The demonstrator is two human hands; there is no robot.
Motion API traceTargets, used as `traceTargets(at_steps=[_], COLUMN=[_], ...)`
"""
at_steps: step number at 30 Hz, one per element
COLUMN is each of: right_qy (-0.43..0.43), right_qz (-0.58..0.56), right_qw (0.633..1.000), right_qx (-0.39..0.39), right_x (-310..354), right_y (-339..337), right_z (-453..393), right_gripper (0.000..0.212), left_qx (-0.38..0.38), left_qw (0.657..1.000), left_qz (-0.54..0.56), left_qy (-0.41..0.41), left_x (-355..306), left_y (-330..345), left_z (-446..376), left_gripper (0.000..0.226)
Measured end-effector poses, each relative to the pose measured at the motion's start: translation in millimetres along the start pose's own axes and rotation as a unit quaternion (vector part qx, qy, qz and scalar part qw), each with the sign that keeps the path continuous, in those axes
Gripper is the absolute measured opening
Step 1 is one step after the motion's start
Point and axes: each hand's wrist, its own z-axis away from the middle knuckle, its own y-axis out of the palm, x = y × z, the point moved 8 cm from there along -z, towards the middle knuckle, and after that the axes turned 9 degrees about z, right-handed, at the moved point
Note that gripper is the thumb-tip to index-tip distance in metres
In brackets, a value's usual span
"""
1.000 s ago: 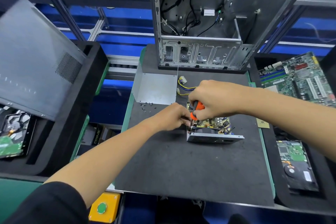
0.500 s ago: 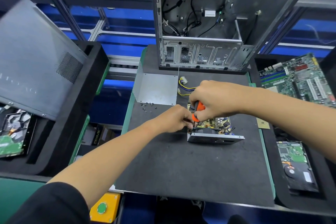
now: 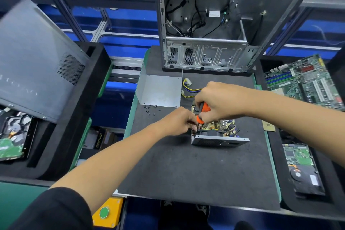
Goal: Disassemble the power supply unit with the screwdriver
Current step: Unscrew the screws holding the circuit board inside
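Note:
The opened power supply unit (image 3: 218, 139) lies on the black mat (image 3: 196, 173), its circuit board and fan exposed and its yellow and blue cables (image 3: 189, 89) trailing behind. My right hand (image 3: 220, 101) grips the orange-handled screwdriver (image 3: 202, 113), tip down at the unit's left rear corner. My left hand (image 3: 177, 122) pinches at the screwdriver's shaft beside that corner; its fingertips are partly hidden. The unit's bent metal cover (image 3: 160, 90) lies at the mat's back left, with several loose black screws (image 3: 151, 109) in front of it.
An upright computer case (image 3: 205, 24) stands at the mat's back edge. A grey side panel (image 3: 33, 61) leans in the left foam tray above a hard drive (image 3: 13, 136). On the right lie a motherboard (image 3: 306, 82) and another hard drive (image 3: 300, 168).
Both hands stay at the unit's left rear corner. The screwdriver handle has shifted only slightly in my right hand.

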Motion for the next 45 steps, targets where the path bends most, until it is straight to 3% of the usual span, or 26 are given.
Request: traceTargets(at_steps=[4,10,14,18,23,24,27,31,36,39,43,45], right_qy=[0.032,0.048,-0.010,-0.083,-0.127,-0.119,-0.052,0.073,0.202,0.153,0.015,-0.032], right_qz=[0.009,0.063,0.082,0.110,0.105,0.082,0.005,-0.019,0.035,0.046,0.059,0.027], right_qw=[0.998,0.987,0.987,0.982,0.979,0.983,0.991,0.996,0.978,0.985,0.996,0.998], right_qx=[0.050,0.139,0.136,0.126,0.119,0.118,0.119,0.054,0.044,0.068,0.065,0.053], right_x=[-6,-14,0,18,27,25,16,-2,-17,-10,11,19], right_y=[8,14,10,5,2,2,4,-1,-6,-4,-5,-6], right_z=[1,-1,-4,-7,-6,-5,-3,-3,7,7,3,3], right_gripper=[0.029,0.053,0.039,0.007,0.007,0.005,0.026,0.030,0.035,0.041,0.029,0.024], left_qx=[0.003,-0.005,0.003,0.011,-0.014,-0.014,-0.007,-0.019,-0.033,-0.028,0.032,0.013], left_qw=[1.000,0.998,0.999,0.998,0.995,0.995,0.992,0.994,0.992,0.991,0.983,0.989], left_qz=[-0.023,-0.061,-0.047,-0.066,-0.092,-0.099,-0.123,-0.107,-0.123,-0.128,-0.177,-0.141], left_qy=[0.002,0.024,0.008,-0.003,0.023,0.026,0.022,-0.001,-0.009,-0.015,-0.023,-0.039], left_x=[1,-6,-4,-5,-15,-18,-23,-20,-20,-18,-6,1], left_y=[1,-1,-4,-5,-6,-5,-2,-2,-2,-1,10,14], left_z=[-2,-3,-4,-2,9,10,10,12,13,12,17,22], left_gripper=[0.013,0.013,0.007,0.003,0.012,0.015,0.012,0.016,0.018,0.020,0.020,0.020])
